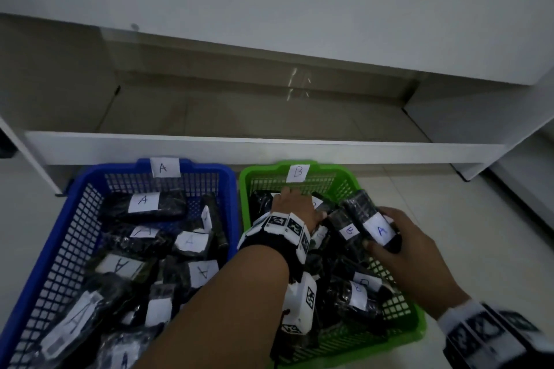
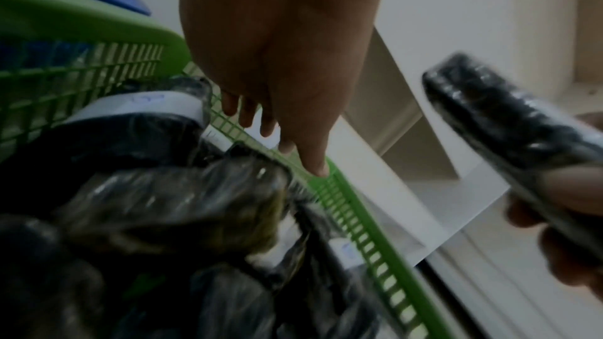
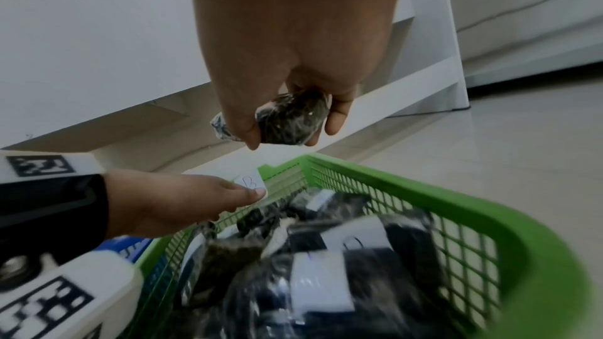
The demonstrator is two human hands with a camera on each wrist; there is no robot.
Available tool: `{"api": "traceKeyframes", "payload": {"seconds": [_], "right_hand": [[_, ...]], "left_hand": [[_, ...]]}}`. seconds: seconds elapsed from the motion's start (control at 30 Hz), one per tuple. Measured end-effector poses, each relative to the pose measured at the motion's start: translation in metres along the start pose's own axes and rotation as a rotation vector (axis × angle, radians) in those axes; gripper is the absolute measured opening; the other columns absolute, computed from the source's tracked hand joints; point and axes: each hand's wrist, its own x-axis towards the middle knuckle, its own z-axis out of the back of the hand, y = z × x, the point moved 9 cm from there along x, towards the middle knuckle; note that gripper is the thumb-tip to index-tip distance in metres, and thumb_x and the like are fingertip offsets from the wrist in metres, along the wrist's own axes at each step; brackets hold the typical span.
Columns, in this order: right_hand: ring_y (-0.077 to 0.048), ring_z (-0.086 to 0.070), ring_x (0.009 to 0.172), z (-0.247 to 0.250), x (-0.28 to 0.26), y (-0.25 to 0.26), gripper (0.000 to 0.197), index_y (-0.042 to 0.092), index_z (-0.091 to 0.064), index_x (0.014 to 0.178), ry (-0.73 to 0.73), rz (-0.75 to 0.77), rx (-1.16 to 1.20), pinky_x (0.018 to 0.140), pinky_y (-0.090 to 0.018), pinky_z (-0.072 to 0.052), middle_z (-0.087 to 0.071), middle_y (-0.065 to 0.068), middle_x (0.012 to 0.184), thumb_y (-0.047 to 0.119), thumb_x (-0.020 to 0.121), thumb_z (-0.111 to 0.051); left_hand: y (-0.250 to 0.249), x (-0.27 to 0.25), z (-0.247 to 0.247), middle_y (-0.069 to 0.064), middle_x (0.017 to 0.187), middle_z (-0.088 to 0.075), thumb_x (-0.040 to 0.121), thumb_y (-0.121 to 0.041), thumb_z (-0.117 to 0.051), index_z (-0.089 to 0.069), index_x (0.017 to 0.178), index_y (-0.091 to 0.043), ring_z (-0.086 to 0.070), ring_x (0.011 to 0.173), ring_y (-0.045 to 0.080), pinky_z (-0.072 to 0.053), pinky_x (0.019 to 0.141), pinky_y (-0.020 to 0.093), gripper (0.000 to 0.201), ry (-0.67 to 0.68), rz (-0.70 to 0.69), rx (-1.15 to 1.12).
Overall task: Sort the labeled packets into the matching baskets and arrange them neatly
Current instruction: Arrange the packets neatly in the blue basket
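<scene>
- Black plastic-wrapped packet labelled A (image 1: 378,226), grasped in the right hand (image 1: 410,252), hung over the right rim of the green basket B (image 1: 418,328) at centre right of the head view.
- Its long axis ran toward the upper left.
- Blue basket A (image 1: 70,229) lay to the left, across the green one.
- Left hand (image 1: 295,208), fingers relaxed, reached among B's packets, holding nothing.

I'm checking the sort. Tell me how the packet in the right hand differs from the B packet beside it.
The held packet bears an A label; the B packet bears a B. The right hand grips the A packet above the green basket, while the B packet lies in it. A belongs in the blue basket; B is home. Both are black and plastic-wrapped.
</scene>
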Motion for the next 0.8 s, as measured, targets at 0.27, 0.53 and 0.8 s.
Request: {"api": "traceKeyframes", "payload": {"seconds": [0.27,0.53,0.8], "right_hand": [[-0.030,-0.058,0.097,-0.017,0.074,0.131,0.052,0.018,-0.045,0.129,0.114,0.178,-0.256,0.074,-0.033,-0.046,-0.064,-0.010,0.109,0.026,0.081,-0.066],[-0.031,-0.054,0.107,-0.156,0.067,0.203,0.052,0.020,-0.041,0.125,0.406,0.326,-0.313,0.083,-0.034,-0.047,-0.062,-0.010,0.114,0.031,0.080,-0.066],[-0.028,-0.059,0.102,-0.239,0.036,0.225,0.063,0.010,-0.033,0.129,0.696,0.454,-0.299,0.071,-0.028,-0.039,-0.057,-0.014,0.121,0.028,0.082,-0.070]], "left_hand": [[0.086,-0.067,0.115,0.008,0.120,-0.059,0.091,-0.030,-0.051,-0.058,0.123,-0.019,-0.054,0.111,0.029,-0.042,0.095,0.038,0.035,-0.428,0.007,-0.256],[0.252,-0.159,0.117,0.007,0.127,-0.053,0.091,-0.036,-0.049,-0.053,0.126,-0.018,-0.050,0.117,0.027,-0.044,0.096,0.040,0.039,-0.226,0.272,0.103],[0.267,-0.224,0.048,-0.004,0.120,-0.064,0.100,-0.033,-0.032,-0.055,0.128,-0.028,-0.054,0.118,0.014,-0.012,0.116,0.035,0.036,0.151,0.201,0.242]]}}
